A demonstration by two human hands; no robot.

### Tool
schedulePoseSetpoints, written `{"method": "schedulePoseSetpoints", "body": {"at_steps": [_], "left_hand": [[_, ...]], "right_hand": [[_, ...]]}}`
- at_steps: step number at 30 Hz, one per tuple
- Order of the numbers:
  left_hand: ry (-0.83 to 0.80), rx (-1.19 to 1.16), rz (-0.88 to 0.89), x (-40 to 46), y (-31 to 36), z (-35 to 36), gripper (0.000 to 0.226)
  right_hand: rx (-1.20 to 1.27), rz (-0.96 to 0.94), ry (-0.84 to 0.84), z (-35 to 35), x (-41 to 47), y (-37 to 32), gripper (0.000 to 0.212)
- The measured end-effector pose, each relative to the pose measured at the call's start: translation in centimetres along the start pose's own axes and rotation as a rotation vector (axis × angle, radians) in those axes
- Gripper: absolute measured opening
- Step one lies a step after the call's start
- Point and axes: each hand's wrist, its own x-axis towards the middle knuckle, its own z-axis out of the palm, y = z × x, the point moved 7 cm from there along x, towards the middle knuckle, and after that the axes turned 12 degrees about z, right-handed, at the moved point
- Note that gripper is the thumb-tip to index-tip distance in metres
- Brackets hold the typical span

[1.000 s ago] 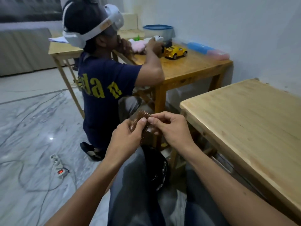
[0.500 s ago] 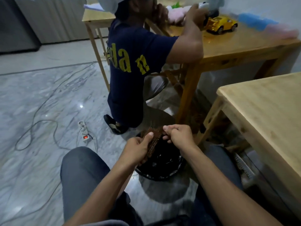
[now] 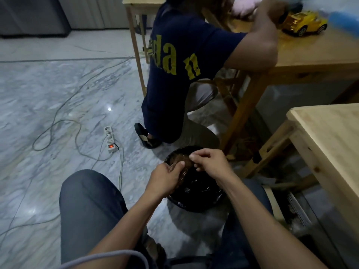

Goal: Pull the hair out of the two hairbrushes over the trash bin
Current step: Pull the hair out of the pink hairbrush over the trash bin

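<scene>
Head view: a brown hairbrush (image 3: 179, 165) is gripped in the left hand (image 3: 165, 180), directly above the black trash bin (image 3: 196, 191). The right hand (image 3: 210, 162) is curled at the bristle face; whether hair is pinched cannot be told. Hair should be drawn upward from the bristle roots and released only above the bin. A second brush is not seen. Yellow letters "da n" are legible on the navy shirt (image 3: 180, 55) beyond the bin.

The hairbrush (image 3: 181, 164) is mostly hidden behind both hands (image 3: 165, 179) (image 3: 210, 162) — any hair on it is too small to tell — and the blue object (image 3: 343, 20) is blurred, cut off.
</scene>
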Motion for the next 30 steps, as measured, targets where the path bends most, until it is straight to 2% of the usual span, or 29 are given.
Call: {"method": "schedulePoseSetpoints", "body": {"at_steps": [2,6,10,13,17,18,20,22,24,27,30], "left_hand": [[-0.017,-0.025,-0.022,-0.3,-0.4,0.3,0.055],[-0.064,-0.071,-0.04,-1.6,-0.8,0.4,0.055],[-0.062,-0.097,-0.037,-2.1,-0.8,-0.2,0.054],[-0.006,-0.063,-0.025,-1.2,-0.7,-0.9,0.055],[0.02,-0.03,-0.021,-0.1,0.0,-0.9,0.055],[0.02,-0.015,-0.016,0.0,0.2,-0.8,0.054],[0.01,0.005,-0.007,0.1,0.8,-0.5,0.053],[-0.002,0.009,-0.008,-0.1,1.3,-0.2,0.053],[-0.016,-0.001,-0.011,-0.3,1.4,-0.1,0.053],[-0.031,-0.056,-0.034,-0.8,1.4,-0.5,0.054],[-0.043,-0.065,-0.038,-1.2,1.6,-0.8,0.056]], "right_hand": [[0.003,0.029,0.112,-0.9,1.0,0.4,0.006],[0.061,0.144,0.294,-4.7,3.2,1.3,0.008],[0.055,0.152,0.395,-7.5,4.1,0.9,0.006],[-0.023,0.116,0.264,-6.0,4.3,0.2,0.021],[-0.157,0.046,0.097,-3.6,2.6,-0.8,0.066],[-0.143,0.007,0.041,-3.2,2.2,-1.0,0.07],[-0.114,-0.026,-0.151,-1.6,1.1,-1.0,0.061],[-0.179,-0.053,-0.225,-0.9,0.7,-0.9,0.034],[-0.205,-0.045,-0.086,-1.8,1.3,-1.0,0.005],[-0.186,0.031,0.192,-4.8,2.4,-1.1,0.006],[-0.141,0.062,0.357,-6.6,3.0,-1.2,0.005]]}}
